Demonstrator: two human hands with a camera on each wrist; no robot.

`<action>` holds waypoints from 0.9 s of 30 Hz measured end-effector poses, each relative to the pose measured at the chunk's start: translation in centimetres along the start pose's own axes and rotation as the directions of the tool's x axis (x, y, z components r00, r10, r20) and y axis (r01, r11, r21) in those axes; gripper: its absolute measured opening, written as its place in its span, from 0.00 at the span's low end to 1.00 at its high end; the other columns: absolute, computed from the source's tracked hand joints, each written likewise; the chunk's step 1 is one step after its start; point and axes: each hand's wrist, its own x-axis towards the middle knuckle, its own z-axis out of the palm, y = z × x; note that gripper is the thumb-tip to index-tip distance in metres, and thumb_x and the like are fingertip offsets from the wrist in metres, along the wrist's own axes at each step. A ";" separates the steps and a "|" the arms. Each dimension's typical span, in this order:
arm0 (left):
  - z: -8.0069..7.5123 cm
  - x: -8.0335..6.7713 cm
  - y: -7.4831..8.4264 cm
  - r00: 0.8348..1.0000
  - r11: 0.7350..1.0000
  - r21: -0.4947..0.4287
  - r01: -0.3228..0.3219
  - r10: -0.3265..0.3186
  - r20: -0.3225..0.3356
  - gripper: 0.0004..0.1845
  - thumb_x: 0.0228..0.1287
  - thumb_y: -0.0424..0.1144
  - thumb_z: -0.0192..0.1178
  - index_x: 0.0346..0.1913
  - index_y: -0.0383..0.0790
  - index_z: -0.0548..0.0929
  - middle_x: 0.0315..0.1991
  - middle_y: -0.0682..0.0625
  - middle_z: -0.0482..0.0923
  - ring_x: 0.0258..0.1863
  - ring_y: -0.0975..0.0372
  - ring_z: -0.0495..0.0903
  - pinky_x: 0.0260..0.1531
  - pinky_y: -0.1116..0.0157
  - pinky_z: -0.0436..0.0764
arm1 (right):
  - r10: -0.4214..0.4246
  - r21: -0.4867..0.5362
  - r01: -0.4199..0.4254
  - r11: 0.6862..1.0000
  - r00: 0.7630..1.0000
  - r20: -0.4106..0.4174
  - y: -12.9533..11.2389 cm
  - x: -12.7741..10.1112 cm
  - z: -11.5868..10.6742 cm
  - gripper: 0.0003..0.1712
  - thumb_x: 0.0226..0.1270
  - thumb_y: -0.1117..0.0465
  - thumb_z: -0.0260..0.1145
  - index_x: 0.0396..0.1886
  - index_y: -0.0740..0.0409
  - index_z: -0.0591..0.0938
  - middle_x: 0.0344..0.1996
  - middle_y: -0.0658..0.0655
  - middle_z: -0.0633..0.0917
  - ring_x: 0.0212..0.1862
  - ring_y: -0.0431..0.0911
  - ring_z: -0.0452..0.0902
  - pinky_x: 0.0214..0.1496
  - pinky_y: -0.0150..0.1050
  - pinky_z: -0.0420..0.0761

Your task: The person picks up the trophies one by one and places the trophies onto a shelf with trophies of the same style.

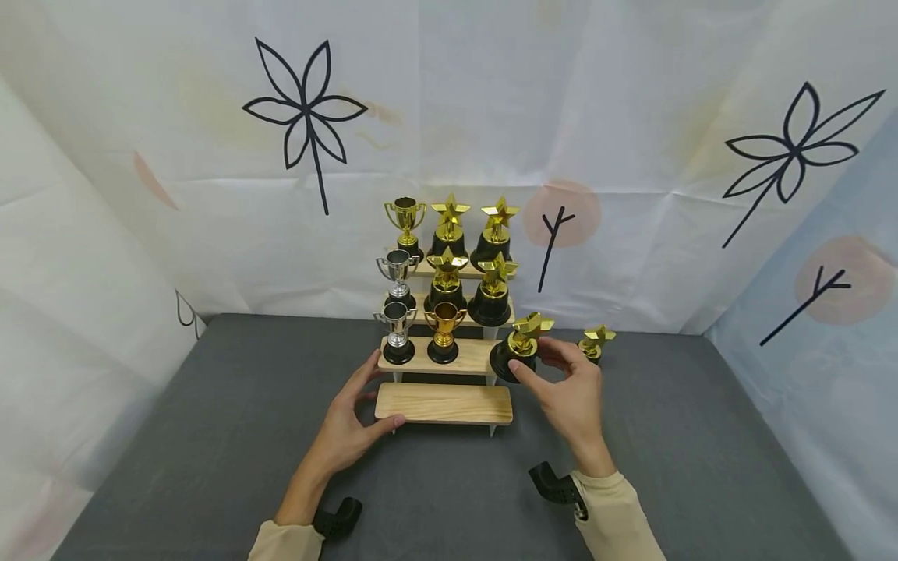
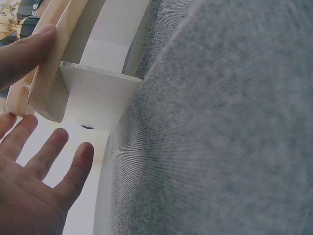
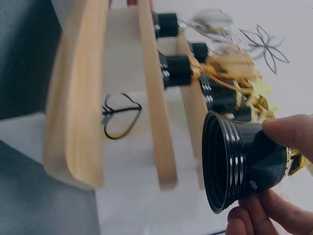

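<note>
My right hand [image 1: 574, 399] holds a gold star trophy [image 1: 522, 343] by its black base at the right end of the second step from the bottom. In the right wrist view, thumb and fingers pinch the base [image 3: 252, 154], tilted with its hollow underside showing. My left hand [image 1: 342, 432] is at the left end of the tiered wooden display stand [image 1: 443, 403], thumb touching the bottom board and the other fingers straight and spread. On the second step stand a silver cup [image 1: 397, 331] and a bronze-gold cup [image 1: 445, 331].
Higher up are another silver cup [image 1: 397, 273], a gold cup [image 1: 405, 218] and several star trophies [image 1: 449, 284]. One more star trophy [image 1: 595, 343] stands on the grey table [image 1: 245, 436], behind my right hand. White patterned cloth [image 1: 477, 93] closes off the back.
</note>
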 end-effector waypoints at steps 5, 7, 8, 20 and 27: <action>-0.1 0.1 0.1 1.000 1.000 -0.001 0.004 -0.004 -0.004 0.55 0.54 0.40 0.79 0.81 0.49 0.56 0.75 0.40 0.61 0.71 0.44 0.65 0.62 0.41 0.75 | 0.021 -0.041 -0.019 0.999 0.999 0.046 -0.1 0.0 1.1 0.29 0.53 0.62 0.83 0.55 0.65 0.85 0.49 0.62 0.84 0.49 0.55 0.80 0.55 0.49 0.79; -0.1 0.1 0.1 1.000 1.000 -0.001 0.004 -0.004 -0.004 0.56 0.54 0.40 0.79 0.81 0.49 0.56 0.75 0.39 0.61 0.71 0.44 0.66 0.61 0.41 0.76 | 0.036 -0.061 -0.032 0.998 0.997 0.066 0.0 0.2 1.5 0.30 0.53 0.60 0.83 0.55 0.64 0.85 0.49 0.62 0.84 0.50 0.55 0.80 0.55 0.50 0.78; -0.1 0.0 0.1 1.000 1.000 -0.002 0.003 -0.003 -0.003 0.56 0.54 0.40 0.79 0.81 0.49 0.56 0.75 0.39 0.61 0.71 0.44 0.66 0.61 0.41 0.76 | 0.044 -0.069 -0.038 0.997 0.996 0.075 0.0 0.3 1.7 0.30 0.52 0.59 0.83 0.55 0.64 0.85 0.49 0.62 0.84 0.50 0.55 0.80 0.55 0.51 0.78; 0.1 0.0 -0.1 1.000 1.000 0.009 -0.004 0.004 -0.002 0.56 0.54 0.40 0.79 0.82 0.49 0.55 0.75 0.39 0.61 0.70 0.44 0.66 0.60 0.42 0.76 | 0.057 -0.082 -0.048 0.995 0.992 0.110 0.2 0.9 3.3 0.29 0.54 0.58 0.82 0.55 0.64 0.85 0.50 0.63 0.83 0.50 0.58 0.80 0.55 0.54 0.79; 0.1 0.0 -0.2 1.000 1.000 0.002 -0.010 0.010 -0.004 0.56 0.54 0.40 0.79 0.81 0.48 0.56 0.74 0.40 0.64 0.70 0.44 0.66 0.60 0.42 0.76 | 0.047 -0.077 -0.039 0.996 0.994 0.101 0.3 1.0 3.7 0.29 0.53 0.58 0.83 0.54 0.64 0.86 0.50 0.63 0.84 0.49 0.57 0.80 0.54 0.51 0.80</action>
